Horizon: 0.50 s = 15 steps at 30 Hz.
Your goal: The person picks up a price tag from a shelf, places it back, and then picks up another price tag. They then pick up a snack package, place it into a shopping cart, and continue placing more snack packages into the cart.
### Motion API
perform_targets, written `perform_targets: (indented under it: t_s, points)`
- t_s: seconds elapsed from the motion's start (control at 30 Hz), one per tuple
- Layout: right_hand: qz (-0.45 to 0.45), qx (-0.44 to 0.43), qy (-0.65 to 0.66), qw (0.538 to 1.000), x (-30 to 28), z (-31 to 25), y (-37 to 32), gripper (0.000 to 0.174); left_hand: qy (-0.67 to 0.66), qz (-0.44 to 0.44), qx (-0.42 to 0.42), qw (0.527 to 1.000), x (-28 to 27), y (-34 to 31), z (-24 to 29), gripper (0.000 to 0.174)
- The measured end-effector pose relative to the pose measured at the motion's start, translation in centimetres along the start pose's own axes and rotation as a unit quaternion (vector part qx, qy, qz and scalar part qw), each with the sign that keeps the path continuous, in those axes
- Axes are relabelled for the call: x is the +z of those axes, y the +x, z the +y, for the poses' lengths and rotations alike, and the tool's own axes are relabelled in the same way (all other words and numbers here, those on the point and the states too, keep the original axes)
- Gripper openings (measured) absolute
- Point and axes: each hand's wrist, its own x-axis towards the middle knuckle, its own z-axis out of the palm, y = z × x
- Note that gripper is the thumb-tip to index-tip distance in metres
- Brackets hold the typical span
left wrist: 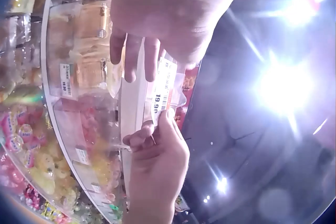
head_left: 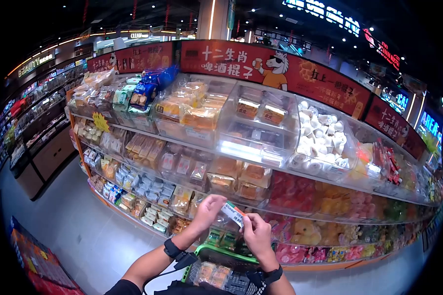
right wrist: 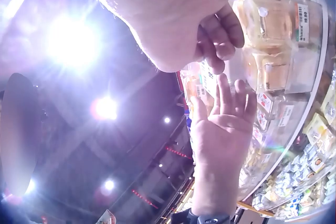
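My right hand (head_left: 257, 233) pinches the lower end of a white price tag (head_left: 233, 215) between thumb and fingers. The tag has an orange-green edge and a printed barcode; it reads 19.90 in the left wrist view. At the tag's upper end is my left hand (head_left: 210, 211), palm facing it. In the right wrist view the left fingers (right wrist: 226, 98) are extended, with the thumb apart from them. Beyond both hands stand clear bins of packaged bread (head_left: 253, 182) on a shelf.
A green-rimmed shopping basket (head_left: 226, 250) below my hands holds clear food packs (head_left: 214, 275). Tiered shelves carry white wrapped items (head_left: 322, 135), snack packets (head_left: 142, 93) and colourful sweets (head_left: 293, 189). Red signs (head_left: 226, 59) run along the top. A red display (head_left: 42, 260) stands at lower left.
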Motion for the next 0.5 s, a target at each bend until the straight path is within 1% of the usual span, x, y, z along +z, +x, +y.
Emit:
perform_targets:
  t_s: [0.03, 0.07, 0.1, 0.13, 0.2, 0.23, 0.27, 0.33, 0.37, 0.4, 0.43, 0.5]
  points:
    - [0.018, -0.051, -0.046, 0.997, -0.2, 0.2, 0.8, 0.013, 0.017, -0.072, -0.008, 0.997, 0.2, -0.1, 0.9, 0.027]
    - [0.038, -0.105, -0.093, 0.989, -0.5, 0.4, 1.9, 0.011, 0.055, -0.095, 0.051, 0.993, 0.9, 0.5, 1.4, 0.025]
    - [0.057, -0.156, -0.141, 0.976, -1.0, 0.3, 2.7, 0.009, 0.145, -0.1, 0.08, 0.981, 1.1, 1.5, 2.2, 0.022]
    - [0.08, -0.202, -0.178, 0.96, -1.8, -1.1, 3.9, 0.006, 0.232, -0.102, 0.108, 0.961, 1.3, 2.5, 3.1, 0.021]
    - [0.093, -0.22, -0.212, 0.948, -3.4, -2.8, 6.4, 0.007, 0.246, -0.086, 0.188, 0.947, 2.9, 4.9, 5.6, 0.022]
    - [0.095, -0.238, -0.261, 0.931, -4.4, -2.9, 7.9, 0.01, 0.322, -0.089, 0.182, 0.925, 3.4, 6.1, 7.1, 0.026]
    - [0.095, -0.282, -0.26, 0.919, -5.3, -3.0, 9.5, 0.012, 0.366, -0.102, 0.25, 0.89, 3.8, 7.6, 8.0, 0.025]
    - [0.114, -0.334, -0.29, 0.89, -6.8, -4.3, 12.0, 0.013, 0.37, -0.124, 0.24, 0.889, 5.4, 9.2, 10.7, 0.022]
    - [0.122, -0.343, -0.307, 0.88, -7.4, -5.2, 13.0, 0.01, 0.376, -0.115, 0.266, 0.88, 5.8, 10.5, 11.0, 0.02]
    - [0.132, -0.35, -0.324, 0.869, -8.0, -6.0, 14.0, 0.007, 0.39, -0.102, 0.324, 0.856, 6.4, 11.2, 11.8, 0.016]
    - [0.133, -0.355, -0.32, 0.868, -8.4, -6.5, 14.8, 0.006, 0.404, -0.092, 0.364, 0.834, 7.0, 11.9, 12.4, 0.013]
    - [0.131, -0.337, -0.367, 0.857, -8.8, -6.0, 16.4, 0.006, 0.449, -0.086, 0.428, 0.78, 7.3, 13.8, 12.6, 0.009]
